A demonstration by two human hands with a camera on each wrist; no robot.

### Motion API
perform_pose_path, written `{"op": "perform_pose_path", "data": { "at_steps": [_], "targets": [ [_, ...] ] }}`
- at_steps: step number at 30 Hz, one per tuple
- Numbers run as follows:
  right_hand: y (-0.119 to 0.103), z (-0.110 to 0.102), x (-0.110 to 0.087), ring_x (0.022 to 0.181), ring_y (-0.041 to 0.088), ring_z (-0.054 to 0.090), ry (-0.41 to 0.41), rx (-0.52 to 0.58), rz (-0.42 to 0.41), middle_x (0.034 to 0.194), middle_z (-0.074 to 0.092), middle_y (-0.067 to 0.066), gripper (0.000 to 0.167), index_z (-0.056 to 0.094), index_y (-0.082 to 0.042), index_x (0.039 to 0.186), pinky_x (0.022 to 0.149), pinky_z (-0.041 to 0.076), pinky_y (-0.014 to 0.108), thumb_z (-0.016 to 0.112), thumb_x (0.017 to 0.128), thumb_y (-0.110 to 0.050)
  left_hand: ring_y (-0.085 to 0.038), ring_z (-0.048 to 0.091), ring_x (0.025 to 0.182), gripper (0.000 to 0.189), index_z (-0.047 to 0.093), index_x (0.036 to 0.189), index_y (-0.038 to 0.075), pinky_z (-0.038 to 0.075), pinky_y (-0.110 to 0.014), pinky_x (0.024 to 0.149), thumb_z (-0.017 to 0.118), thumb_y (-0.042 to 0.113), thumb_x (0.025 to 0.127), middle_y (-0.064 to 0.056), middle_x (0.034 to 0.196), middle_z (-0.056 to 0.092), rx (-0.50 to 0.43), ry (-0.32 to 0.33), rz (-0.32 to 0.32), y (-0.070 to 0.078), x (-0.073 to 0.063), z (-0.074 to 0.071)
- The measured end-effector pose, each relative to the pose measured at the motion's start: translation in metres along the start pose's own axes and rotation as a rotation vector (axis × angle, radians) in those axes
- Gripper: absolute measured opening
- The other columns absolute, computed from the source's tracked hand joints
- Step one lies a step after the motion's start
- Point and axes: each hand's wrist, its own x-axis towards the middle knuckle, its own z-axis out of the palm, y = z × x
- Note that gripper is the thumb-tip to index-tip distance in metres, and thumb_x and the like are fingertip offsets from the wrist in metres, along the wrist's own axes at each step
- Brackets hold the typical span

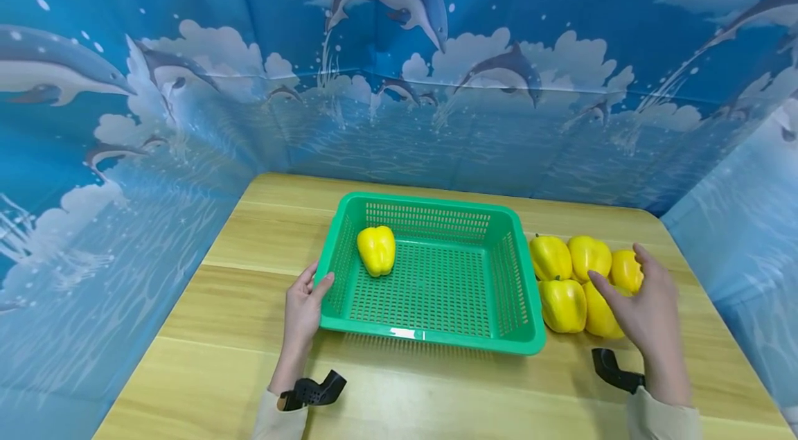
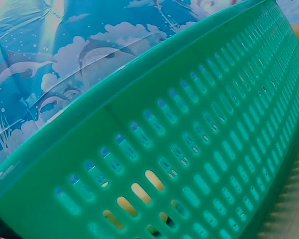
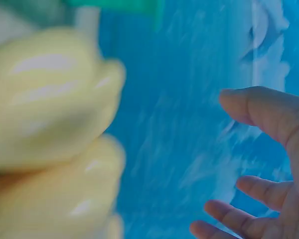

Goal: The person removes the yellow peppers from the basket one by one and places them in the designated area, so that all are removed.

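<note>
A green plastic basket [image 1: 430, 341] with slotted walls stands mid-table, holding one yellow bell pepper [image 1: 377, 251] near its left wall. My left hand [image 1: 303, 308] grips the basket's left rim, thumb over the edge and fingers outside. In the left wrist view the basket wall [image 2: 139, 107] fills most of the picture, with yellow showing through some slots. Beside the basket's right side, several yellow bell peppers [image 1: 563, 305] lie close together in two rows. Over the right end of this group hovers my right hand [image 1: 654, 312], thumb and fingers spread, holding nothing. The right wrist view shows blurred peppers [image 3: 45, 99] apart from the fingers.
A light wooden table [image 1: 249, 301] carries everything. Blue cloth [image 1: 474, 142] printed with dolphins and clouds hangs behind it and at both sides. Black camera mounts [image 1: 318, 388] sit on both wrists.
</note>
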Motion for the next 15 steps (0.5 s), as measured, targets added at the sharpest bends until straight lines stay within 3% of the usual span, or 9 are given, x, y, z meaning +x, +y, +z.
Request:
{"op": "perform_pose_path", "data": {
  "at_steps": [6, 15],
  "targets": [
    [-0.050, 0.002, 0.027, 0.119, 0.053, 0.031, -0.047, -0.003, -0.163, 0.138, 0.034, 0.033, 0.072, 0.029, 0.003, 0.146, 0.086, 0.028, 0.066, 0.063, 0.092, -0.031, -0.036, 0.064, 0.095, 0.050, 0.045, 0.139, 0.004, 0.054, -0.032, 0.074, 0.060, 0.021, 0.095, -0.023, 0.114, 0.063, -0.005, -0.005, 0.002, 0.000, 0.000, 0.000],
    [-0.120, 0.024, 0.060, 0.121, 0.043, 0.037, -0.240, 0.005, -0.405, 0.139, 0.040, 0.023, 0.065, 0.038, -0.006, 0.144, 0.089, 0.034, 0.061, 0.063, 0.092, -0.035, -0.037, 0.064, 0.094, 0.048, 0.047, 0.137, 0.003, 0.054, -0.034, 0.075, 0.061, 0.019, 0.095, -0.024, 0.112, 0.063, 0.001, 0.006, 0.012, -0.001, 0.001, 0.000]
  ]
}}
